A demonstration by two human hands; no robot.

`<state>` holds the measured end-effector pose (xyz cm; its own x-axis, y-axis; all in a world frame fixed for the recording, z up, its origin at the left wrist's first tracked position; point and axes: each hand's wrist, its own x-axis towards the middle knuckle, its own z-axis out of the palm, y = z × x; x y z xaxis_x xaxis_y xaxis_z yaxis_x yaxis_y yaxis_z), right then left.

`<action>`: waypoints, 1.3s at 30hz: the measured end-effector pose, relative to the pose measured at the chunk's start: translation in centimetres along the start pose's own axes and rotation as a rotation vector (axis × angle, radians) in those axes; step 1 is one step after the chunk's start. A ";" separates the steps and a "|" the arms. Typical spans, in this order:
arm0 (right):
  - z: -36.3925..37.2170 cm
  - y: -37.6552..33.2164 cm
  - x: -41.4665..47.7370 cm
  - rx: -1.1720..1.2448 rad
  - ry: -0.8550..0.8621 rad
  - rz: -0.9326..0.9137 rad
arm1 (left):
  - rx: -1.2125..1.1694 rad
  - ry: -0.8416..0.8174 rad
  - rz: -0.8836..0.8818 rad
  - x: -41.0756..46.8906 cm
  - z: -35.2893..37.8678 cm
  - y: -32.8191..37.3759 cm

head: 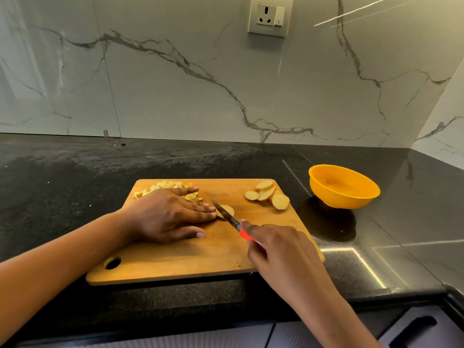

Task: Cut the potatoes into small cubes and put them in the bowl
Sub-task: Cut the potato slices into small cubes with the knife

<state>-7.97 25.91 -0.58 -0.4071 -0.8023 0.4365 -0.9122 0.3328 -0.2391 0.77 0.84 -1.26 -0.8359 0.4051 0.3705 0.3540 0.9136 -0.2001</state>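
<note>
A pale potato slice is pressed by the straight-fingered left hand; a red-handled steel knife is gripped by the right hand.

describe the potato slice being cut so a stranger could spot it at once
Find the wooden cutting board. Near its middle a lone potato slice lies at the fingertips of the left hand. Unlike the far-right slices and far-left cubes, it has the knife on it.

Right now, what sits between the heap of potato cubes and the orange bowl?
In the head view, round potato slices lie on the cutting board between the cubes and the bowl, then a strip of black counter.
</note>
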 end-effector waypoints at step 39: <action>1.1 5.2 4.1 0.423 0.417 0.304 | -0.552 -0.568 -0.297 7.2 -1.9 -2.1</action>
<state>-14.38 23.82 -0.99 -0.7046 -0.4167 0.5744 -0.6917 0.2222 -0.6872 -5.17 1.88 3.54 -0.9581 0.2010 -0.2038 0.1175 0.9254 0.3603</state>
